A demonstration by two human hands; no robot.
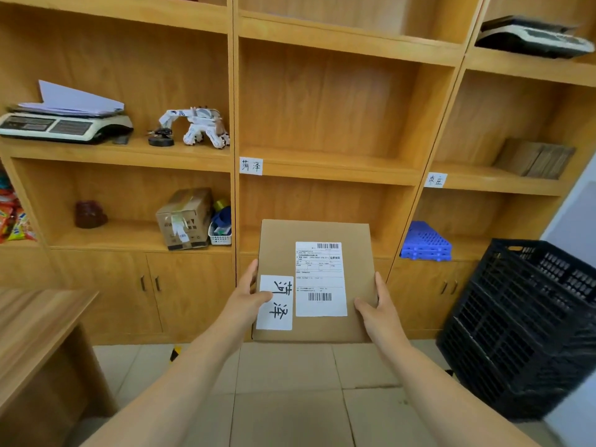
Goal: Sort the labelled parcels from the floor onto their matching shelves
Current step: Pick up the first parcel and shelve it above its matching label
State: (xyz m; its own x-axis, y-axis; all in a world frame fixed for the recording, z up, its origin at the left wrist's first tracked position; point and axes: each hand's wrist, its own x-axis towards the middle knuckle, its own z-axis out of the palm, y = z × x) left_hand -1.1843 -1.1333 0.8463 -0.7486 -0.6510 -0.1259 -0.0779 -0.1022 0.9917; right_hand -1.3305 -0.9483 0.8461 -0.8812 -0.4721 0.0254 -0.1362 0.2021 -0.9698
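— How far along is the sorting, would you say?

— Early, I'd judge. The middle bay above the shelf tag (251,165) is bare, and so is the one under it. The right-hand tag (435,180) marks a shelf with only some flat brown stacked pieces (533,158) on it, and I can't tell if those are parcels. No other parcels show on the floor (290,398) from here, though the black crate (529,324) may hide some.

— And the one in hand?

— A flat cardboard parcel (314,280), held up in front of the middle bay, clear of every shelf. Its handwritten label (275,302) seems to carry the same two characters as the middle tag, so that shelf looks like its home.

— How is it gripped?

— Both sides. The left hand (246,298) clasps the left edge, thumb lying across the handwritten label. The right hand (375,306) clasps the right edge, thumb on the face beside the printed shipping label (321,279). The fingers of both curl behind the card, out of sight, closed firmly on it.
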